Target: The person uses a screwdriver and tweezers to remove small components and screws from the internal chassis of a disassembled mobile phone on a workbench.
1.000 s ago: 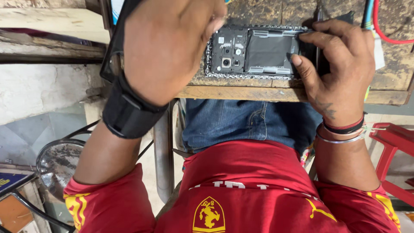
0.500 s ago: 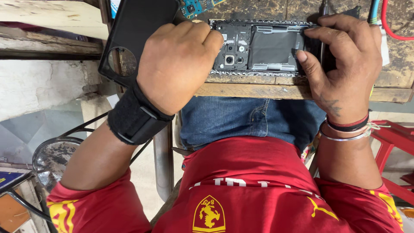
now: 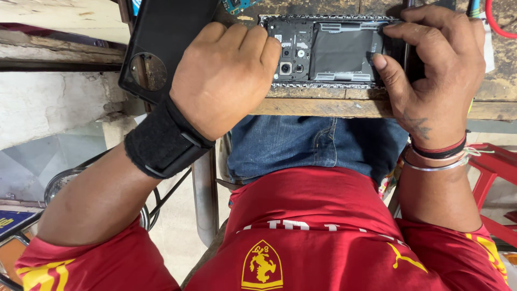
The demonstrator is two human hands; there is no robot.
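The opened phone lies flat at the near edge of the wooden workbench, its back cover off: a dark matte battery slab fills the middle, camera lenses and small metal shields crowd the end nearest the left hand, and a rough silvery rim of adhesive runs round the frame. The left hand, wearing a black fabric wrist wrap, is curled knuckles-up against that end of the phone; what its fingers grip cannot be told. The right hand clasps the phone's opposite end, thumb pressed on the near side. A glossy black back cover with a round camera hole lies beside the phone, past the left hand.
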